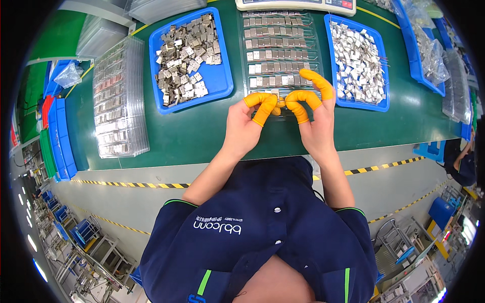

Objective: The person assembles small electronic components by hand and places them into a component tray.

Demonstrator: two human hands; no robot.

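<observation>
My left hand (246, 123) and my right hand (314, 121) meet at the near end of a transparent plastic tray (245, 60). Yellow finger cots cover several fingers on both. Between the left fingertips is a small metal connector shell (276, 92), partly hidden. My right thumb and a finger pinch right beside it, and what they hold is too small to make out; the right index finger is raised. Rows of metal connectors (275, 54) with thin wires lie in the tray. To the left, a blue tray (220, 81) holds loose metal shells (189, 50).
A blue tray (348, 105) of small white wired connectors (358, 65) stands on the right of the green table (202, 136). Stacked transparent trays (121, 101) rise at the left. A scale (298, 5) sits at the back. Bagged parts fill a blue bin (417, 55) far right.
</observation>
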